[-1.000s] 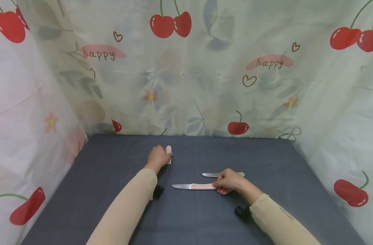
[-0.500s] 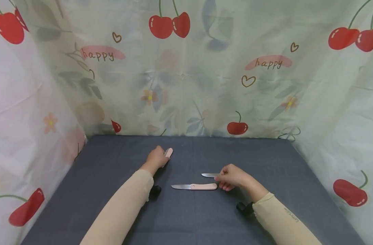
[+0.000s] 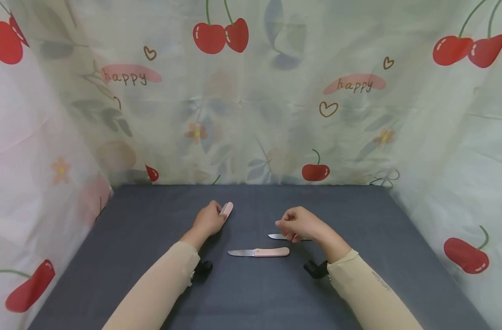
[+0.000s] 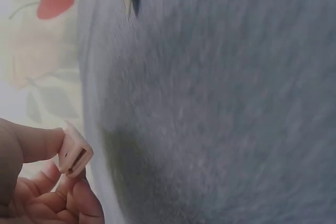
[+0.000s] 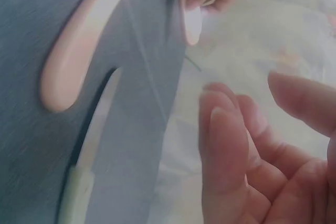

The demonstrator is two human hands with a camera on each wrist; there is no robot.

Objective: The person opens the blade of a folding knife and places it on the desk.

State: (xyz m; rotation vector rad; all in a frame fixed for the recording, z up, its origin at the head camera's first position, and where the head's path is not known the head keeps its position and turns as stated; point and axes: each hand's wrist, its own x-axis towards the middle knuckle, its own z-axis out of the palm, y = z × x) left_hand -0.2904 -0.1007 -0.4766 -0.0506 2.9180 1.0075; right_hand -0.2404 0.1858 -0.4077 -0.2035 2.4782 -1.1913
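My left hand [image 3: 208, 220] pinches a pink-handled folding knife [image 3: 227, 210] between thumb and fingers, above the far part of the table. In the left wrist view the handle's slotted end [image 4: 75, 153] points towards the camera; no blade sticks out of it. My right hand [image 3: 304, 223] hovers over a knife with a pale green handle [image 5: 77, 195], hiding part of it in the head view. Thumb and fingers stand apart there, with nothing between them. Nearer to me lies an unfolded knife with a pink handle [image 3: 271, 252], its blade pointing left.
A dark grey cloth [image 3: 251, 298] covers the table. Behind it hangs a pale curtain [image 3: 242, 137] printed with cherries, and similar curtains close off both sides. Black wrist mounts [image 3: 316, 269] sit under the sleeves.
My right hand has let go of the near pink knife and risen forward over the green-handled one. The left hand has lifted and tilted its folding knife. The view has shifted slightly.
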